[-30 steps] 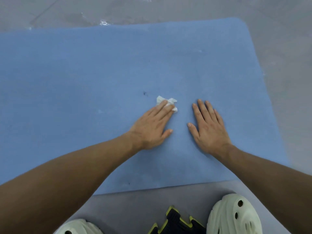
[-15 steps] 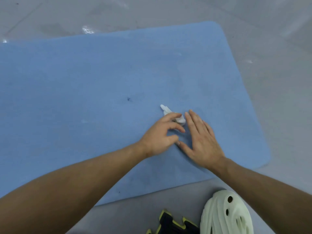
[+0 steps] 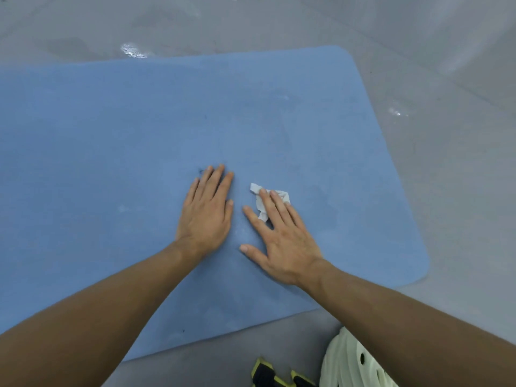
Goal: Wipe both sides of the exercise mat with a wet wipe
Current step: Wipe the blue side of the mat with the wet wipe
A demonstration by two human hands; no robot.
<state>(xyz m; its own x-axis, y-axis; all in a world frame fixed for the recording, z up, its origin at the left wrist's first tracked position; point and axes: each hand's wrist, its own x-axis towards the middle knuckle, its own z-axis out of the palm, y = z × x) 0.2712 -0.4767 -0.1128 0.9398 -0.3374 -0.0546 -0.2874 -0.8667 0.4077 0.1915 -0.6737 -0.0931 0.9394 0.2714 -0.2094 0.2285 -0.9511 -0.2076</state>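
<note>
A blue exercise mat (image 3: 111,152) lies flat on the grey floor and fills most of the view. A crumpled white wet wipe (image 3: 259,202) sits on the mat near its middle right. My right hand (image 3: 282,236) presses on the wipe with straight fingers, the palm flat on the mat. My left hand (image 3: 208,212) rests flat on the mat just to the left, fingers straight and together, holding nothing. A small dark speck on the mat lies at my left fingertips.
Grey floor (image 3: 446,79) surrounds the mat, with wet shiny patches (image 3: 132,50) beyond its far edge. A pale perforated clog (image 3: 351,361) and a black-and-yellow object (image 3: 268,375) lie near the mat's near edge at the bottom right.
The wipe has passed from under my left hand to under my right hand. My left hand has moved left and now lies flat on the bare mat.
</note>
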